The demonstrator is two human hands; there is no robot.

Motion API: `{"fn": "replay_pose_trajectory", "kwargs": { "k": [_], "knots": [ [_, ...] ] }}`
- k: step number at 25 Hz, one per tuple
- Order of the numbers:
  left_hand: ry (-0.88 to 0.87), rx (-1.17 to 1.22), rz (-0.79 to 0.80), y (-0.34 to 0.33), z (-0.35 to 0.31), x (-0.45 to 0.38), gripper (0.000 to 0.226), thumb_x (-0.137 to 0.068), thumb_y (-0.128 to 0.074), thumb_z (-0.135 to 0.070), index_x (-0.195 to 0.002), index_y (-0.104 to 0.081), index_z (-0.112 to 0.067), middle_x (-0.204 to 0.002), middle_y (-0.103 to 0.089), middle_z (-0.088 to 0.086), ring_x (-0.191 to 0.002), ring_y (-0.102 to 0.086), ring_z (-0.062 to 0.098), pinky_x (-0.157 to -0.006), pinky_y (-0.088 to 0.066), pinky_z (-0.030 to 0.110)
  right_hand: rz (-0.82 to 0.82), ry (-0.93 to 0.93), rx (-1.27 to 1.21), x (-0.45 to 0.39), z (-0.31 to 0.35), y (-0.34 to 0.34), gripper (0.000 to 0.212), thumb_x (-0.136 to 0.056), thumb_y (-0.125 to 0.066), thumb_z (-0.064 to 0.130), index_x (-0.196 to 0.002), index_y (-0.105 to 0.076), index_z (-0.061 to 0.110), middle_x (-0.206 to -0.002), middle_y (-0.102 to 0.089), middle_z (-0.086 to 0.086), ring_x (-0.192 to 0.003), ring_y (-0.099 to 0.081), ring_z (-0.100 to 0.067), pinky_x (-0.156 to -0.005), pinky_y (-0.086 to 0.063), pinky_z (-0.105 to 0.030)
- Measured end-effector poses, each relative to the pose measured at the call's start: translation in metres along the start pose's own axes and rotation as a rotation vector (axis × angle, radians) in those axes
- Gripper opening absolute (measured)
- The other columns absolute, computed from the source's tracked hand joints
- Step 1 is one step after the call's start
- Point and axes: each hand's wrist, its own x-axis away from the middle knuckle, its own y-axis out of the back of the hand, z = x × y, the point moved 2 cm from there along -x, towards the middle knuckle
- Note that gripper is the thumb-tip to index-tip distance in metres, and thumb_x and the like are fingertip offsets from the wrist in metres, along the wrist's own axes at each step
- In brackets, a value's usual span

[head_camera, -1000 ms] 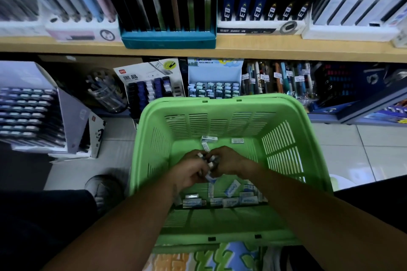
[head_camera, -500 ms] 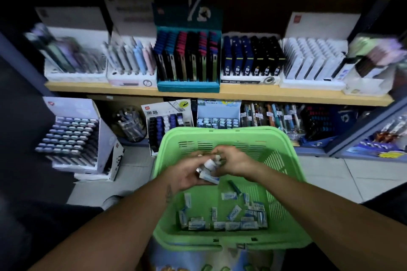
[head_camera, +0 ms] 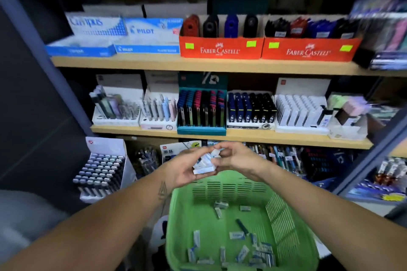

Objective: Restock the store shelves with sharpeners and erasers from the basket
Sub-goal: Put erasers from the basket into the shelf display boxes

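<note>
while our two bare hands meet above the far rim of the green slotted plastic basket [head_camera: 222, 191], our left hand [head_camera: 187, 167] cups a small stack of white-and-blue wrapped erasers [head_camera: 204, 164], fingers curled under and around them. our right hand [head_camera: 237, 160] sits just at three o'clock of the stack, its thumb and fingertips pinching the top white eraser [head_camera: 215, 152] of the pile. more loose wrapped erasers [head_camera: 242, 251] lie scattered on the basket floor at six o'clock from our hands, most gathered toward the near edge, with one dark blue stick-shaped item [head_camera: 241, 226] among them; we cannot tell what it is. at twelve o'clock, on the top wooden shelf [head_camera: 198, 65], stand two orange cardboard trays [head_camera: 221, 47] holding red, black and blue sharpeners [head_camera: 220, 26], and at eleven o'clock the blue-and-white eraser boxes [head_camera: 114, 35]. pen displays fill the middle shelf [head_camera: 242, 136] between.
</note>
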Motion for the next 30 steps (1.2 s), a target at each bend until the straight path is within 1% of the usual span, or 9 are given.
{"fn": "replay_pose_trajectory", "kwargs": {
  "k": [2, 4, 9, 13, 17, 20, 23, 26, 30],
  "knots": [
    [-0.049, -0.014, -0.059, 0.0, -0.018, 0.007, 0.029, -0.094, -0.065, -0.019, -0.116, -0.067, -0.001, -0.095, -0.074, 0.018, -0.074, -0.071, 0.027, -0.059, -0.058, 0.032, -0.024, 0.048, -0.048, -0.001, 0.018, 0.002, 0.023, -0.089, -0.066, -0.007, -0.11, -0.066, 0.002, -0.099, -0.074, -0.018, -0.087, -0.071, -0.029, -0.081, -0.057, -0.034],
    [-0.1, -0.021, -0.1, 0.0, -0.034, 0.012, 0.031, -0.095, -0.063, -0.017, -0.119, -0.066, 0.002, -0.095, -0.072, 0.023, -0.071, -0.069, 0.03, -0.057, -0.056, 0.033, -0.051, 0.088, -0.047, 0.0, 0.036, -0.001, 0.018, -0.091, -0.063, -0.006, -0.108, -0.065, 0.0, -0.093, -0.075, -0.02, -0.08, -0.071, -0.03, -0.076, -0.058, -0.035],
    [-0.224, 0.021, -0.175, 0.008, -0.081, 0.038, 0.036, -0.09, -0.073, -0.02, -0.118, -0.065, 0.002, -0.082, -0.071, 0.018, -0.051, -0.064, 0.024, -0.036, -0.044, 0.019, -0.192, 0.274, 0.036, 0.0, 0.088, -0.018, 0.012, -0.095, -0.063, 0.002, -0.106, -0.065, -0.001, -0.068, -0.068, -0.016, -0.049, -0.06, -0.017, -0.048, -0.048, -0.023],
    [-0.333, 0.057, -0.162, 0.01, -0.13, 0.067, 0.03, -0.085, -0.077, -0.013, -0.11, -0.065, -0.001, -0.078, -0.071, 0.018, -0.046, -0.065, 0.021, -0.032, -0.042, 0.016, -0.291, 0.423, 0.09, -0.007, 0.136, -0.021, 0.011, -0.096, -0.063, 0.012, -0.105, -0.067, 0.006, -0.067, -0.066, -0.009, -0.05, -0.057, -0.015, -0.048, -0.043, -0.023],
    [-0.5, 0.071, -0.195, 0.017, -0.178, 0.088, 0.019, -0.084, -0.077, -0.006, -0.098, -0.066, 0.001, -0.073, -0.072, 0.018, -0.044, -0.065, 0.02, -0.033, -0.041, 0.017, -0.333, 0.505, 0.11, -0.027, 0.182, -0.021, 0.02, -0.1, -0.058, 0.015, -0.118, -0.066, 0.009, -0.079, -0.072, -0.008, -0.057, -0.057, -0.015, -0.055, -0.047, -0.024],
    [-0.591, 0.119, -0.214, 0.036, -0.212, 0.098, 0.033, -0.081, -0.077, -0.003, -0.108, -0.064, 0.01, -0.08, -0.073, 0.022, -0.047, -0.066, 0.022, -0.035, -0.044, 0.018, -0.358, 0.582, 0.132, -0.048, 0.222, -0.025, 0.026, -0.102, -0.054, 0.012, -0.126, -0.061, 0.006, -0.085, -0.071, -0.012, -0.058, -0.059, -0.013, -0.053, -0.047, -0.022],
    [-0.652, 0.108, -0.229, 0.054, -0.236, 0.112, 0.026, -0.082, -0.075, 0.001, -0.104, -0.064, 0.009, -0.078, -0.069, 0.022, -0.045, -0.065, 0.021, -0.033, -0.043, 0.018, -0.321, 0.602, 0.162, -0.067, 0.257, -0.034, 0.029, -0.102, -0.054, 0.008, -0.129, -0.058, 0.002, -0.083, -0.069, -0.02, -0.053, -0.059, -0.011, -0.05, -0.047, -0.019],
    [-0.679, 0.007, -0.236, 0.075, -0.256, 0.121, 0.019, -0.083, -0.074, 0.002, -0.099, -0.066, 0.009, -0.08, -0.069, 0.021, -0.046, -0.065, 0.022, -0.037, -0.047, 0.021, -0.211, 0.598, 0.194, -0.084, 0.287, -0.049, 0.026, -0.1, -0.055, 0.006, -0.125, -0.058, 0.0, -0.067, -0.063, -0.011, -0.044, -0.055, -0.008, -0.046, -0.043, -0.018],
    [-0.642, -0.066, -0.248, 0.101, -0.271, 0.129, 0.022, -0.081, -0.078, -0.003, -0.102, -0.072, 0.002, -0.08, -0.072, 0.018, -0.047, -0.063, 0.024, -0.037, -0.046, 0.021, -0.12, 0.648, 0.356, -0.109, 0.317, -0.067, 0.017, -0.1, -0.057, 0.009, -0.115, -0.062, 0.004, -0.06, -0.061, -0.006, -0.049, -0.056, -0.009, -0.049, -0.045, -0.02]
  ]
}}
